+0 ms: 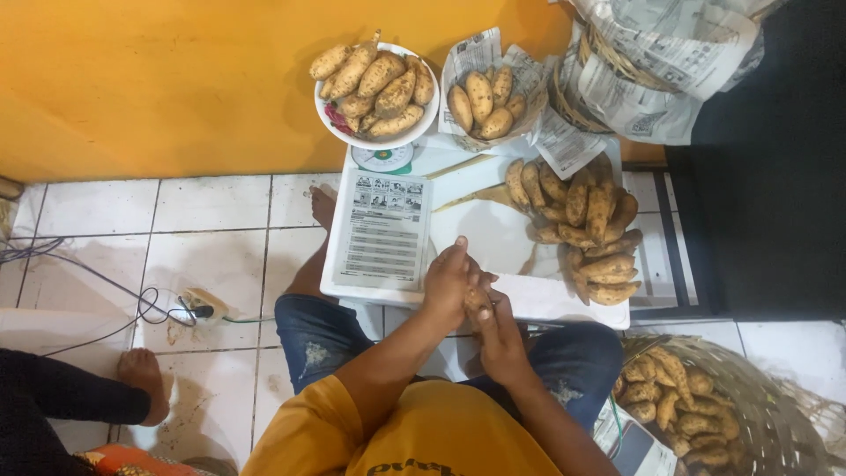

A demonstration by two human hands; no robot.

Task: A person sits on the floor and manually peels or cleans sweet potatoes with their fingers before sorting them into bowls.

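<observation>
My left hand [449,280] and my right hand [500,330] meet at the near edge of a small white table [546,304], both closed around one sweet potato [477,301] that shows between the fingers. A pile of sweet potatoes [586,231] lies on the table's right side. A sheet of newspaper [382,231] lies flat on its left part. At the far end a white bowl [377,141] heaped with sweet potatoes sits on a kitchen scale [383,159].
A newspaper-lined basket [493,97] with sweet potatoes stands beside the bowl, and a larger paper-lined basket [643,62] behind it. A woven basket [749,405] of sweet potatoes sits at lower right. Another person's foot [145,379] and cables [115,300] are at left, on the tiled floor.
</observation>
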